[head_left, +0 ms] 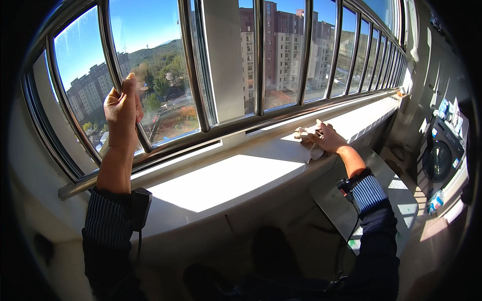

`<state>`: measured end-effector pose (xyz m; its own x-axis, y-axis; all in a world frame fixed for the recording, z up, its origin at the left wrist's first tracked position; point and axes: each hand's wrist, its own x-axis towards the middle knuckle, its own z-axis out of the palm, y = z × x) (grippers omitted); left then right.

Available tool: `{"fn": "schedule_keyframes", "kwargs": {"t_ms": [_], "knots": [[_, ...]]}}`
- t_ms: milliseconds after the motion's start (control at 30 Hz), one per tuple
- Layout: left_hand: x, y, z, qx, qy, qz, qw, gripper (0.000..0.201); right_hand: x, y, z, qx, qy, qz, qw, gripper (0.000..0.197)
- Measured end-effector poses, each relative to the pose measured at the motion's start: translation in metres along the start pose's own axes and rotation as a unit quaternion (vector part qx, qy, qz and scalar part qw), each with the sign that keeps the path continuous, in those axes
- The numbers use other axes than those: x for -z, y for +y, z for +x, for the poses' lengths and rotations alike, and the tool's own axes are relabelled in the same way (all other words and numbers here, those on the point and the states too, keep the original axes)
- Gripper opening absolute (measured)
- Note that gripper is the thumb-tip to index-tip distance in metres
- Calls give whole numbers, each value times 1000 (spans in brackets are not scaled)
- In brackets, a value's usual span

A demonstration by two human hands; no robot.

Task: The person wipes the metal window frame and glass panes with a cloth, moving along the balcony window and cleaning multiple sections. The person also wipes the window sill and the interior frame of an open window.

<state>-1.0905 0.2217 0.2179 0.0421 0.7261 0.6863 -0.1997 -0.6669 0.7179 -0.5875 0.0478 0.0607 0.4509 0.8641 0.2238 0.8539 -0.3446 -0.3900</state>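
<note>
My left hand (122, 111) is wrapped around a vertical steel window bar (113, 60) at the left. A pale crumpled cloth (307, 141) lies on the white window sill (226, 180) to the right, and my right hand (329, 138) presses down on it, fingers spread over it. Both forearms wear dark striped sleeves, each with a small black device at the wrist.
Several steel bars (258, 55) run along the window above the sill. A grey flat board (341, 200) leans below the sill on the right. A dark front-loading washing machine (439, 160) stands at the far right. My feet show low in the shadowed middle.
</note>
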Motion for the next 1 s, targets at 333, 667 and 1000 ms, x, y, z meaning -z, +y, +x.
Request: {"fn": "schedule_keyframes", "kwargs": {"t_ms": [333, 667, 1000], "knots": [[6, 2, 1, 11, -21, 30, 999, 42, -90, -218, -76, 457, -183, 151, 857, 55], [0, 6, -4, 7, -16, 44, 999, 39, 26, 104, 57, -181, 39, 36, 982, 57], [37, 43, -29, 4, -81, 296, 952, 74, -85, -148, -24, 156, -72, -132, 976, 64]]}}
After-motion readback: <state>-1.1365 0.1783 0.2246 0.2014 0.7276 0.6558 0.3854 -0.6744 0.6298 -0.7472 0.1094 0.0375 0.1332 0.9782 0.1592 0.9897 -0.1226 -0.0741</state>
